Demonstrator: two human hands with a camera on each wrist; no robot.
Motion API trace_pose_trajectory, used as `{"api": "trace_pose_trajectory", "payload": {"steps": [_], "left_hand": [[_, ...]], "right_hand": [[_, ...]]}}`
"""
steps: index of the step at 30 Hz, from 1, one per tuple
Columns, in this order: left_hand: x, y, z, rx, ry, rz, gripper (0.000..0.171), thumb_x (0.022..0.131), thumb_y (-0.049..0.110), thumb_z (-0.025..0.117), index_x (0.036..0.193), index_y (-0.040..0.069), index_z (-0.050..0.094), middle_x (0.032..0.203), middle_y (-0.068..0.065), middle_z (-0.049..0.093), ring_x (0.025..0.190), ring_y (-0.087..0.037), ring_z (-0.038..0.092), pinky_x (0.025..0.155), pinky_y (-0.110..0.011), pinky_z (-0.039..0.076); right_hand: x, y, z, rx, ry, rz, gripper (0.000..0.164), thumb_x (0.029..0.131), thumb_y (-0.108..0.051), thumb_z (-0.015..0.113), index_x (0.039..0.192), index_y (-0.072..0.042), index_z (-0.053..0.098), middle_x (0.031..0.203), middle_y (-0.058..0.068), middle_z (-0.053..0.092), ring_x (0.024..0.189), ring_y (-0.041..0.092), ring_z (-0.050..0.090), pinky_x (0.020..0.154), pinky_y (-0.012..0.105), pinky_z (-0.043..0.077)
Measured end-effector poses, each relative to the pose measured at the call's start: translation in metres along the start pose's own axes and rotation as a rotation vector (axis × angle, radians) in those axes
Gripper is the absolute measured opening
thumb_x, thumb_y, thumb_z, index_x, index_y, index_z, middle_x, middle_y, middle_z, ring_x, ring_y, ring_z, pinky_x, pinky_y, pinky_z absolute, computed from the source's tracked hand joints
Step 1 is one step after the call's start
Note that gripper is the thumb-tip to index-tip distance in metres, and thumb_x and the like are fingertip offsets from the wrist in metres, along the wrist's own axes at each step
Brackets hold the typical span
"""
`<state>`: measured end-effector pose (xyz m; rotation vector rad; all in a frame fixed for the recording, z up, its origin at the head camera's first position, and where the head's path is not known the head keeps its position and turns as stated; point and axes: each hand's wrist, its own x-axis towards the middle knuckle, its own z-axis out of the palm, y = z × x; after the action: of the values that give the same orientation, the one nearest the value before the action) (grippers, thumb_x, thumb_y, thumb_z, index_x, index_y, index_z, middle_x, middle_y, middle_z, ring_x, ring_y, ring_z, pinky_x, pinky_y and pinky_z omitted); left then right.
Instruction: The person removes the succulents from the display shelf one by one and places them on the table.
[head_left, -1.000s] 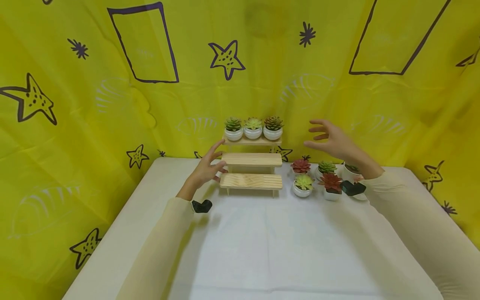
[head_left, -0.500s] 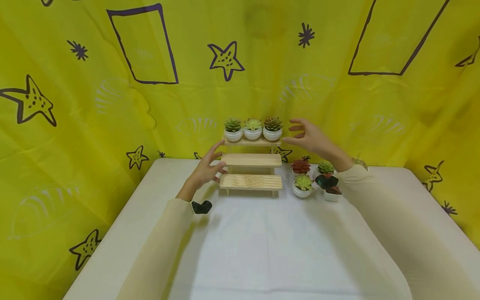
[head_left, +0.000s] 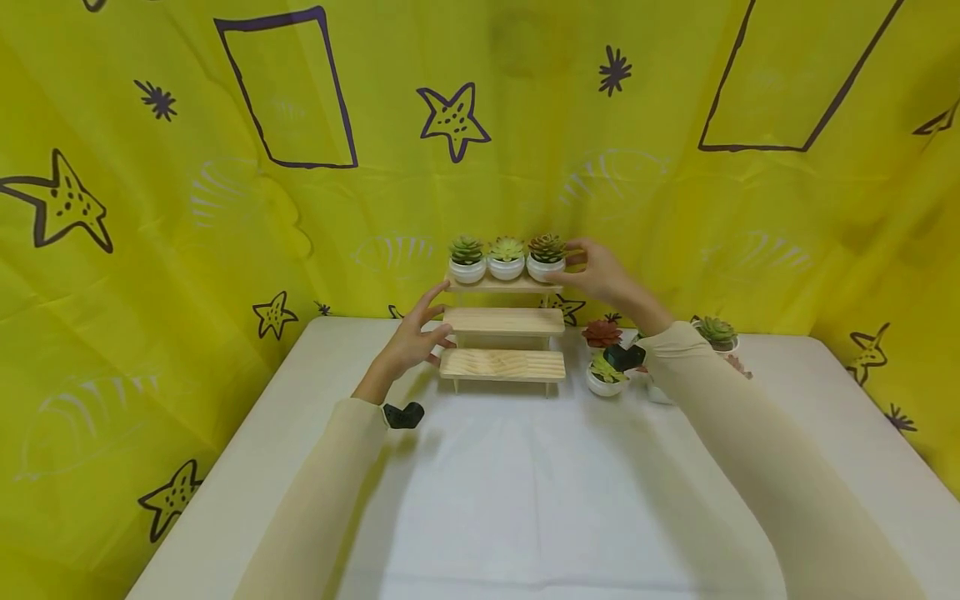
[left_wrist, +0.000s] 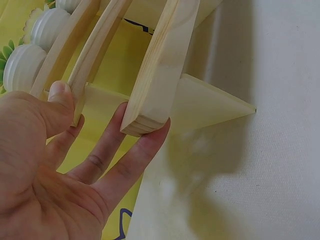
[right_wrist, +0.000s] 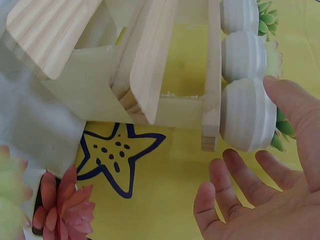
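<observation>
A pale wooden three-tier stand (head_left: 502,321) bears three white-potted succulents on its top shelf. My left hand (head_left: 408,340) rests against the stand's left end, fingers spread; in the left wrist view the thumb (left_wrist: 60,92) lies at the middle shelf and fingertips (left_wrist: 162,127) touch the lowest shelf's end. My right hand (head_left: 600,271) is at the rightmost potted succulent (head_left: 546,250). Its thumb (right_wrist: 280,90) overlaps the white pot (right_wrist: 248,117) in the right wrist view, with relaxed fingers beside the pot; whether they press on it I cannot tell.
Right of the stand, several more potted succulents stand on the white-covered table (head_left: 495,500), among them a red one (head_left: 602,333) and a light green one (head_left: 606,375). My right forearm partly hides others. A yellow patterned curtain (head_left: 375,192) hangs behind.
My right hand has moved left from above the loose succulents to the rightmost pot on the top shelf. My left hand has stayed at the stand.
</observation>
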<state>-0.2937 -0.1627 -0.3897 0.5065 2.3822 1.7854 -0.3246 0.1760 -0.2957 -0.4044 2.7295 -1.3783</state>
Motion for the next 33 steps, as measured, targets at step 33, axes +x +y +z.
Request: {"api": "trace_pose_trajectory", "payload": {"steps": [33], "left_hand": [[0.000, -0.001, 0.001, -0.011, -0.013, 0.018, 0.075, 0.106, 0.006, 0.055, 0.160, 0.048, 0.025, 0.165, -0.023, 0.025, 0.098, -0.038, 0.072, 0.065, -0.060, 0.060]], "right_hand": [[0.006, -0.002, 0.014, -0.021, 0.074, 0.048, 0.084, 0.097, -0.037, 0.073, 0.156, 0.002, 0.029, 0.149, 0.025, 0.046, 0.136, 0.039, 0.045, 0.106, 0.052, 0.046]]}}
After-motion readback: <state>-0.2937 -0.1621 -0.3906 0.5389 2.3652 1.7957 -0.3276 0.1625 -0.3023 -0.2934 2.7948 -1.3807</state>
